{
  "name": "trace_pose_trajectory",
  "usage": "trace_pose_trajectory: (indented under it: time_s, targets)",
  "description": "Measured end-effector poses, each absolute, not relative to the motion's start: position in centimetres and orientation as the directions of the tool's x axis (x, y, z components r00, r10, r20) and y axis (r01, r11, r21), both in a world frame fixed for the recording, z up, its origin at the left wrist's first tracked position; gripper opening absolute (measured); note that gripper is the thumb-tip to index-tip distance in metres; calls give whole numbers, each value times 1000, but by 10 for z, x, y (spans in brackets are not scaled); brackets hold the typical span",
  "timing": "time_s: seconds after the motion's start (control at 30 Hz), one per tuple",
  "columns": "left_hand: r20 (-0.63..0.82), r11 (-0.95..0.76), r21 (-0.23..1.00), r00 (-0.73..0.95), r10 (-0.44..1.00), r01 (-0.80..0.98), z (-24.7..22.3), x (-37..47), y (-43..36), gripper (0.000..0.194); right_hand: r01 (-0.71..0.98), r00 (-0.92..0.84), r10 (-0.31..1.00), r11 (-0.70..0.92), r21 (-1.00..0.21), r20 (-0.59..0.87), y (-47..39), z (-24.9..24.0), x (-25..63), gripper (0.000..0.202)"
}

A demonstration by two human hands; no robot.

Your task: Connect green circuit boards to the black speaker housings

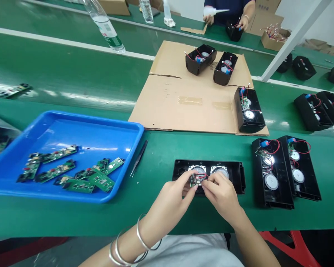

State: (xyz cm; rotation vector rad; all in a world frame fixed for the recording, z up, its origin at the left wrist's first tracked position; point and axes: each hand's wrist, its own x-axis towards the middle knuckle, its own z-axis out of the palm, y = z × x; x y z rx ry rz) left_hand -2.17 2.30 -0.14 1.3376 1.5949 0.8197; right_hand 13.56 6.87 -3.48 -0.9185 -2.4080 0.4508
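In front of me a black speaker housing lies open side up on the green bench, two round silver-rimmed speakers inside it. Above it, my left hand pinches a small green circuit board between thumb and fingers. My right hand has its fingertips closed at the board's right edge, on thin red wires with what looks like a small white plug, partly hidden by the fingers. The board is held over the left speaker.
Several circuit boards lie in a blue tray on the left, with tweezers beside it. Housings stand to the right; others rest on flat cardboard. Across the bench, a person holds a white bottle and a housing.
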Motion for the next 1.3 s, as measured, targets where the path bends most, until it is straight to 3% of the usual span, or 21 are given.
trace_pose_trajectory:
  time_s: [0.17,0.27,0.37,0.53,0.63,0.8,0.83,0.93,1.0,1.13,1.3]
  targets:
    - [-193,192,871,-44,980,452,-4,-18,23,28,535,-638,602,795,-285,481,66,-41,132,32]
    - [-163,161,873,-36,986,460,-1,-15,23,27,511,-658,558,824,-245,506,65,-43,132,32]
    - [-129,117,864,-9,992,491,1,-16,23,27,498,-657,593,805,-322,466,64,-42,134,31]
    - [-45,-10,857,94,995,516,-4,-22,23,25,486,-558,764,617,-619,324,64,-39,138,24]
    - [-31,-18,874,93,995,485,-9,-24,22,24,494,-564,771,601,-628,294,66,-39,135,27]
    - [-129,125,934,-12,992,335,-9,-23,21,21,549,-612,758,613,-568,227,72,-22,138,22]
    - [-148,148,933,-26,989,327,-8,-24,22,21,580,-637,746,629,-518,193,74,-16,143,33]
    - [-205,220,916,-80,975,335,-3,-28,25,21,703,-671,740,653,-282,42,84,-4,162,99]
    - [-272,287,906,-93,958,310,0,-32,29,23,746,-661,748,649,-149,-57,89,-3,175,117]
    - [-372,360,897,-4,928,255,6,-45,40,28,743,-668,740,662,-95,-76,87,-10,185,96]
    - [-278,244,950,171,945,194,26,-81,73,51,653,-718,676,737,-176,166,64,1,192,70]
